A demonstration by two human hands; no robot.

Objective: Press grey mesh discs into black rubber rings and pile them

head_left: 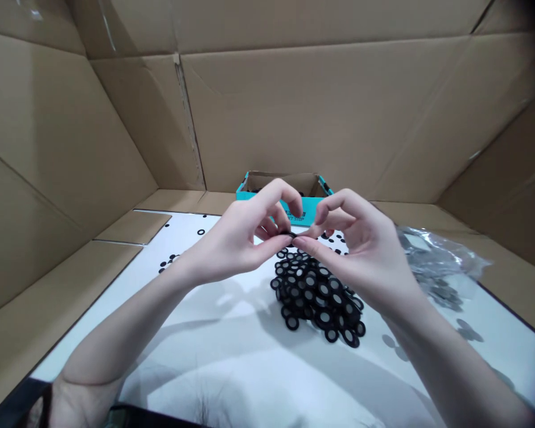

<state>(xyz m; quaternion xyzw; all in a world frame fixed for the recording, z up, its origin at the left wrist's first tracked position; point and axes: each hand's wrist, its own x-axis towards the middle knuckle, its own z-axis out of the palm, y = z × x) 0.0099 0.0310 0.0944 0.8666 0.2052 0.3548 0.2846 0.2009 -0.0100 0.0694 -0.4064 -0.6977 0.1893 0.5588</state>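
Forearms (116, 339) reach in bare from the bottom corners, over a white desk (214, 356). Left hand (227, 241) and right hand (361, 249) are both half-closed, fingertips meeting on one small black ring (288, 235), pinched between them and mostly hidden, so its exact shape and any fitting on it are hard to make out. Work in hand: this single ring, worked at the fingertips just above a heaped pile of black rings (316, 297) with pale centres. Stray rings (200, 232) lie off left. Clear plastic bag (437, 255) of grey discs at right, partly behind the right hand. Teal box (307, 208) beyond the hands, contents mostly hidden. Cardboard walls (294, 107) enclose everything.
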